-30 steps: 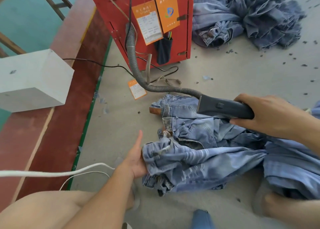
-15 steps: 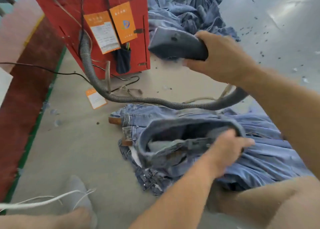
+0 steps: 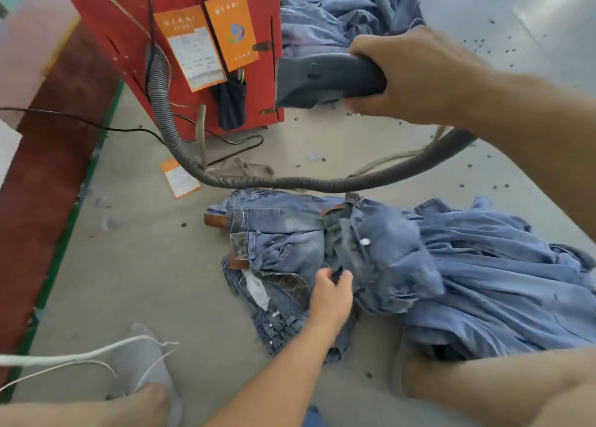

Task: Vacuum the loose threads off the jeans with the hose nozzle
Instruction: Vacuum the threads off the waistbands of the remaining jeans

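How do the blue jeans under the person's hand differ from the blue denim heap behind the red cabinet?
The crumpled blue jeans lie close by in front of the red cabinet; the blue denim heap lies farther off, behind it. The left hand grips the jeans, while no hand touches the heap. The grey ribbed hose curves just above the jeans' far edge, well clear of the heap. Both are rumpled blue denim on the grey floor.

Since a second ago you've lifted the nozzle (image 3: 325, 80) in your right hand (image 3: 416, 75) off the jeans (image 3: 371, 265) to beside the red machine (image 3: 180, 39), the hose (image 3: 290, 183) now looping under your forearm, while your left hand (image 3: 330, 297) has moved from the waistband's edge and pinches denim mid-pile.
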{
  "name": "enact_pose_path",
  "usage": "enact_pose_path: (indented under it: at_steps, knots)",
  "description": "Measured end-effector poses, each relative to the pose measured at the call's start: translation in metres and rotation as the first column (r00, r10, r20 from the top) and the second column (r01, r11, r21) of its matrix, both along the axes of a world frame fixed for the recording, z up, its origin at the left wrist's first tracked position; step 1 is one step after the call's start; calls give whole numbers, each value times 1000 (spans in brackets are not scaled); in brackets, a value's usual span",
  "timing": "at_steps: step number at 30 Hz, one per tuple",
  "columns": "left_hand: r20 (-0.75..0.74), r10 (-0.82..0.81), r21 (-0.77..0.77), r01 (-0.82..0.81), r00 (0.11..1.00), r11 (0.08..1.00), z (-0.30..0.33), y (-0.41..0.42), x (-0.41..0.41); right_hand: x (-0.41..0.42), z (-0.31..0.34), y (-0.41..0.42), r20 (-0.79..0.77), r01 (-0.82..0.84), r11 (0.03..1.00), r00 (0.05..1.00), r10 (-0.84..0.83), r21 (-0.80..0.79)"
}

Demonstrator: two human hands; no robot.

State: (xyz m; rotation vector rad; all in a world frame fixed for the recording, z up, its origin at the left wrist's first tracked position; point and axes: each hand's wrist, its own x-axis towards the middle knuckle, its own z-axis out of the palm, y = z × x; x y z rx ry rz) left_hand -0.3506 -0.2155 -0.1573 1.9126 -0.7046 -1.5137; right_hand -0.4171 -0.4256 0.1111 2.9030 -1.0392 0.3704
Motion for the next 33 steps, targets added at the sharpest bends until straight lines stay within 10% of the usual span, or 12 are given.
enact_pose_path:
  at_steps: [5,14,18,22,25,29,33]
  knots:
    - [-236,359,267,-295,903,917,-16,-60,8,-1,-1,-20,45,6,998,999,-3,-55]
    - [-476,-38,60,75,879,995,-47,-36,-12,-1,-43,-41,-12,5,1000,1000,-5,10]
    - [-606,392,250,-302,692,920,-52,-38,-12,-10,-61,-37,-65,34,997,997,-30,72]
    - [-57,5,265,10,998,964,-57,-36,-19,-18,-63,-35,-97,59,991,994,-47,121]
    - [132,-47,82,36,990,996,-61,-36,-15,-28,-65,-32,-187,79,976,982,-41,204]
    - [-371,294,107,-274,881,956,-45,-47,2,-44,-74,-28,-320,120,956,947,-29,269]
    - [-524,294,242,-191,800,951,-41,-66,20,-65,-83,-21,-354,168,930,934,-44,326]
